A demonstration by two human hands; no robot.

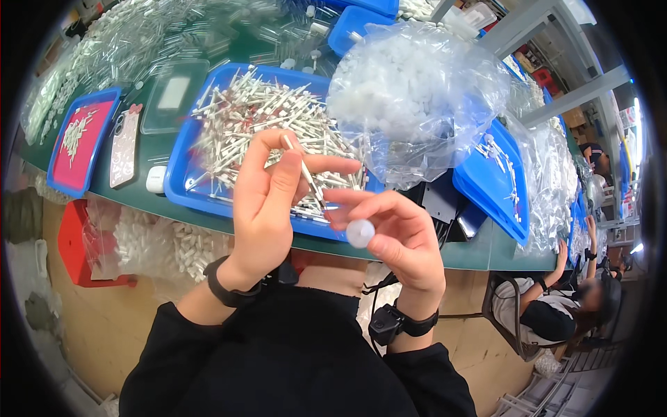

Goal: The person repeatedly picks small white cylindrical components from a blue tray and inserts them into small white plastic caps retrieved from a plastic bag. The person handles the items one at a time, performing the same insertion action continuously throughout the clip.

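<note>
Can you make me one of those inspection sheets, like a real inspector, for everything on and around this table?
Surface: green table, crowded.
Job's things: a blue tray heaped with slim white sticks.
Clutter: a phone, a small white case, a clear bag of whitish bits, and clear tubes at the back, partly blurred.
Left hand: fingers closed on one slim white stick.
Right hand: fingers pinching a round whitish piece.
Cables: a thin black cable near the right wrist; its ends can't be made out.
Surroundings: another person seated at right; a red stool at lower left.
</note>
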